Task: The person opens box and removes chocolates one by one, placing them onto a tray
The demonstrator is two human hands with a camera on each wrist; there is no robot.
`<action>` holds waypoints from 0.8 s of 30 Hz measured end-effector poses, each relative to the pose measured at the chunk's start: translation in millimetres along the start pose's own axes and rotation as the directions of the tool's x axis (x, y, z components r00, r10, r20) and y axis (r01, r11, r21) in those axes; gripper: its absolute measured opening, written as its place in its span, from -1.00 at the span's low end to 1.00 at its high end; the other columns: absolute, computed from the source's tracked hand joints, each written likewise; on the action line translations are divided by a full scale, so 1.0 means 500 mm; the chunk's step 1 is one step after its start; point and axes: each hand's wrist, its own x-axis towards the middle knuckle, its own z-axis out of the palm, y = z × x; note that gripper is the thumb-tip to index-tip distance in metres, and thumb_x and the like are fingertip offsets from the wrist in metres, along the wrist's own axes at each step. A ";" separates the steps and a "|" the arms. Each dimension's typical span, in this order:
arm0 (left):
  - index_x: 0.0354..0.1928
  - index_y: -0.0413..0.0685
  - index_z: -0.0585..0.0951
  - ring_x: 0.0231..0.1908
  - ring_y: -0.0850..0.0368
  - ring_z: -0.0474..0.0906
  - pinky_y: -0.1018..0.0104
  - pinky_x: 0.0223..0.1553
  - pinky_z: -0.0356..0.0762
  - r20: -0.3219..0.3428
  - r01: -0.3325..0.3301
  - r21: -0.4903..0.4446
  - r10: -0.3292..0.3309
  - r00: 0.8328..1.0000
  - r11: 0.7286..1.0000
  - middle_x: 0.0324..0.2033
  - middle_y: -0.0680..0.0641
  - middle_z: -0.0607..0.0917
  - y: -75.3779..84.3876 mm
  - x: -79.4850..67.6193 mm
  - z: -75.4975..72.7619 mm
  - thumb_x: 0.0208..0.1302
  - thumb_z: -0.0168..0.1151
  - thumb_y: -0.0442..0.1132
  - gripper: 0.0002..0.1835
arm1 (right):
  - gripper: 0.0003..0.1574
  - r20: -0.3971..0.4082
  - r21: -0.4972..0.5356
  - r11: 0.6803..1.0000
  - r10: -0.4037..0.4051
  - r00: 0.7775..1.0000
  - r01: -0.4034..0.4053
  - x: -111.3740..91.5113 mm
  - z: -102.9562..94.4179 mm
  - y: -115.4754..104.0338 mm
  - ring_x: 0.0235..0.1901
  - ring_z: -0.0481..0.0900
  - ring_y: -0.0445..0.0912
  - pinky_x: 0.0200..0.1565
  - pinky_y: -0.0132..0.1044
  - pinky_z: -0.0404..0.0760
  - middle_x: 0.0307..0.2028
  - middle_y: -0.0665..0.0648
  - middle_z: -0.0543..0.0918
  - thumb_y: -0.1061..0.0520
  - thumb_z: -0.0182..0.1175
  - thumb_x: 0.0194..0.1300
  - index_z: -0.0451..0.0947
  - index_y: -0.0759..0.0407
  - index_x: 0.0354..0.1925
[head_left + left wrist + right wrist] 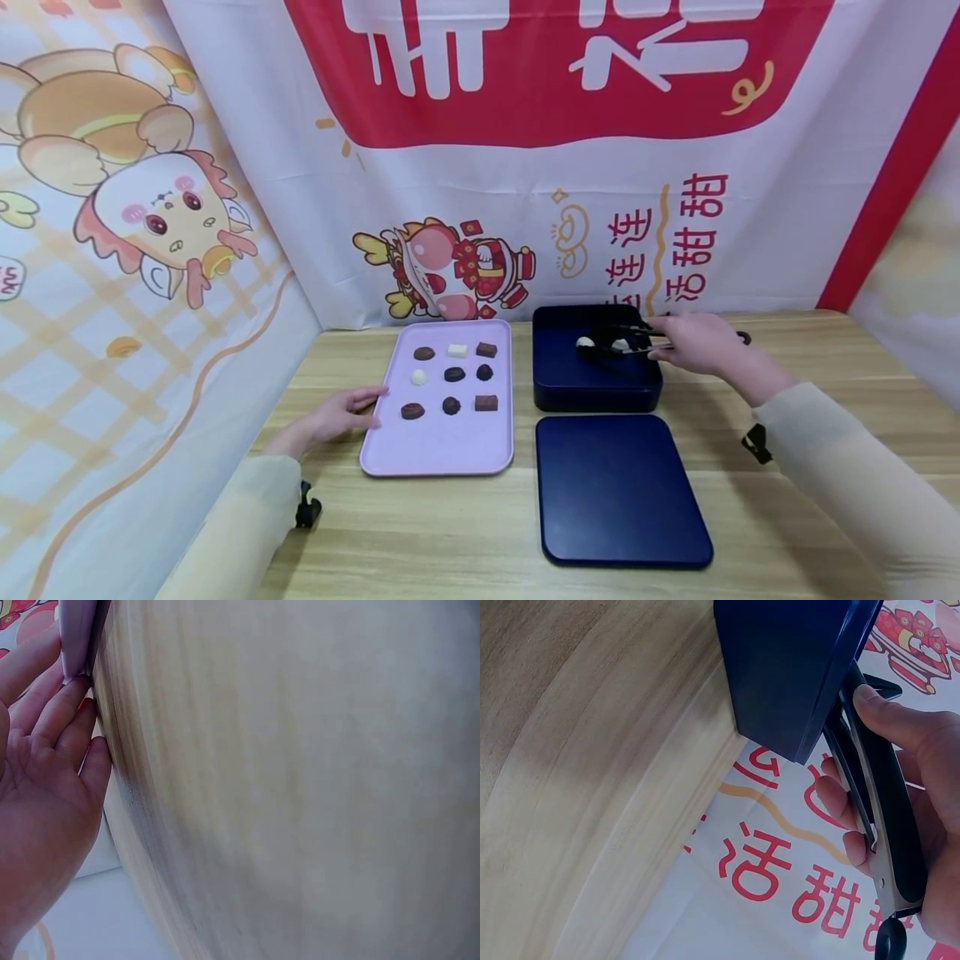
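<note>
My right hand (697,342) grips black-handled tongs (889,802), squeezing the two arms together from either side. The tong tips reach down inside an uncovered dark blue box (600,398), where a round white chocolate (584,342) and a second white piece (619,344) show. The tips overlap the second piece; I cannot tell whether they pinch it. On the left, my left hand (337,415) touches the left edge of a lilac tray (438,454) with extended fingers. Several chocolates lie on that tray in rows, among them a white block (457,351) and a brown square (486,403).
A flat dark blue lid (622,492) lies on the wooden table (420,533) in front of the box. Behind the tray and box hangs a printed cloth (480,183), with another patterned cloth (112,333) along the left side.
</note>
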 end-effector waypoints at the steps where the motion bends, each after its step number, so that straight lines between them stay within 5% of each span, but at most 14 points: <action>1: 0.40 -0.27 0.27 0.38 -0.25 0.08 -0.07 0.39 -0.08 -0.002 0.005 -0.004 -0.005 1.000 1.000 0.35 -0.36 0.24 0.000 0.000 0.000 0.26 0.31 -0.29 -0.30 | -0.30 -0.002 0.003 1.000 0.002 1.000 -0.002 -0.001 0.000 -0.001 -0.40 0.67 0.08 -0.38 -0.01 0.64 -0.20 0.32 0.71 -0.03 0.34 0.24 0.49 0.39 0.18; 8: 0.40 -0.25 0.28 0.38 -0.25 0.09 -0.09 0.39 -0.06 -0.004 0.005 0.006 -0.005 1.000 1.000 0.35 -0.35 0.25 0.002 -0.001 -0.001 0.26 0.30 -0.28 -0.30 | -0.29 -0.005 0.054 0.999 0.008 1.000 -0.007 -0.010 -0.004 0.002 -0.43 0.66 0.04 -0.37 -0.01 0.63 -0.18 0.32 0.70 -0.04 0.32 0.27 0.46 0.38 0.22; 15: 0.41 -0.25 0.28 0.38 -0.26 0.09 -0.10 0.39 -0.08 -0.005 -0.005 0.018 0.005 1.000 1.000 0.34 -0.36 0.26 0.000 0.001 -0.002 0.26 0.30 -0.28 -0.30 | -0.27 -0.026 0.063 0.998 0.018 0.999 -0.016 -0.030 -0.024 0.007 -0.65 0.49 -0.15 -0.59 -0.19 0.45 -0.44 0.19 0.67 -0.05 0.30 0.28 0.43 0.38 0.24; 24: 0.41 -0.25 0.27 0.38 -0.26 0.07 -0.09 0.39 -0.08 -0.002 0.000 0.012 0.000 1.000 1.000 0.36 -0.36 0.23 0.001 0.001 -0.002 0.27 0.30 -0.29 -0.29 | -0.27 -0.058 0.076 0.997 0.012 0.998 -0.008 -0.056 -0.054 -0.004 -0.66 0.42 -0.20 -0.60 -0.24 0.39 -0.54 0.09 0.62 -0.08 0.31 0.26 0.46 0.35 0.23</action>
